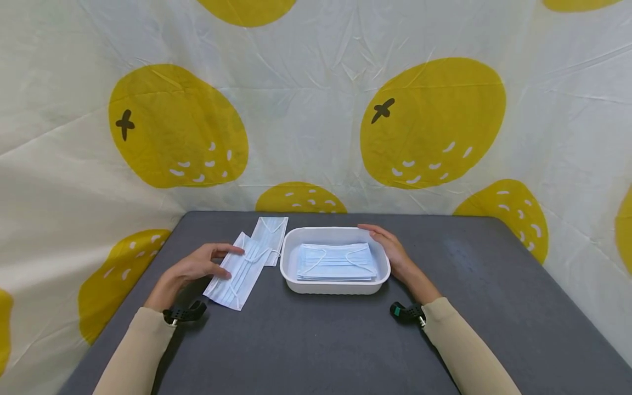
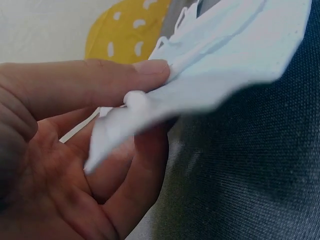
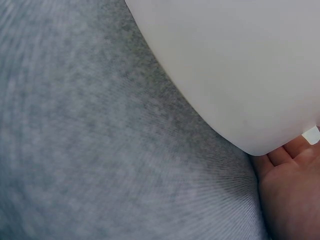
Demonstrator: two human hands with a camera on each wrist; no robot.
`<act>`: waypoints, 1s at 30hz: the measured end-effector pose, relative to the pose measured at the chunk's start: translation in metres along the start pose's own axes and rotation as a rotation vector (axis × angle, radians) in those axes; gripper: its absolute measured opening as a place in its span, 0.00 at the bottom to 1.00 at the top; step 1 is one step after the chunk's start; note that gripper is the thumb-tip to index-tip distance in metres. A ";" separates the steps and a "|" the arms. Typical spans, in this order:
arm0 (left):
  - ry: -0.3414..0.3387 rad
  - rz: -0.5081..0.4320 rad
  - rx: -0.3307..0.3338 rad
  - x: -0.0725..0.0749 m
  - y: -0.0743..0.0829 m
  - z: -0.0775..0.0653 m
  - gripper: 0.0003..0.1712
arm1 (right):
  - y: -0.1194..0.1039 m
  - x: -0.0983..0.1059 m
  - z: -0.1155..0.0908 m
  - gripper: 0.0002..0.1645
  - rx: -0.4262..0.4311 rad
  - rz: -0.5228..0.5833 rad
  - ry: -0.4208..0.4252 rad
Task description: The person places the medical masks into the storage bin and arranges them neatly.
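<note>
My left hand (image 1: 201,263) pinches the left edge of a pale blue face mask (image 1: 240,274) between thumb and fingers. In the left wrist view the mask's near edge (image 2: 220,92) bends where the thumb and fingers grip it. A second face mask (image 1: 274,235) lies partly under it, near the back of the table. Beside them stands a white plastic tub (image 1: 336,287) with a stack of face masks (image 1: 337,262) inside, their ear loops on top. Along the tub's right end rests my right hand (image 1: 392,252), its fingers extended around the back corner. The right wrist view shows its fingers (image 3: 280,156) against the tub's outer wall (image 3: 240,75).
A dark grey cloth-covered table (image 1: 306,345) carries everything. Behind and beside it hangs a pale curtain (image 1: 301,126) printed with yellow fruit. Black wrist straps (image 1: 185,312) sit on both forearms, over beige sleeves.
</note>
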State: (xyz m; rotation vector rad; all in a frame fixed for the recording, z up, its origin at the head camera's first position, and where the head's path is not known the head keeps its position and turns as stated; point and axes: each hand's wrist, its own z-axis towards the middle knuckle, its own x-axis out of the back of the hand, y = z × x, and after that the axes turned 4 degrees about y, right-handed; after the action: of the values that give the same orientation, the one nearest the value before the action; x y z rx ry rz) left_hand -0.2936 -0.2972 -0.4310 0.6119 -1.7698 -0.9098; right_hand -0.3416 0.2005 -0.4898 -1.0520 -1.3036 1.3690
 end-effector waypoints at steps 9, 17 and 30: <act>-0.020 -0.005 0.003 0.000 0.001 -0.003 0.36 | 0.002 -0.001 0.000 0.26 -0.004 -0.010 0.000; 0.020 -0.005 -0.016 0.002 0.002 -0.004 0.38 | 0.002 0.000 0.000 0.26 0.012 -0.019 0.003; 0.131 -0.050 -0.088 0.008 0.009 -0.006 0.38 | 0.000 0.000 -0.001 0.27 -0.019 -0.015 0.001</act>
State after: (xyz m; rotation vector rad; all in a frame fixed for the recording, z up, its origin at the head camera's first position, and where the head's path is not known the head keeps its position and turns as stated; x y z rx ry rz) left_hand -0.2910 -0.2997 -0.4186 0.6463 -1.5956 -0.9554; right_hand -0.3408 0.2004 -0.4896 -1.0528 -1.3235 1.3474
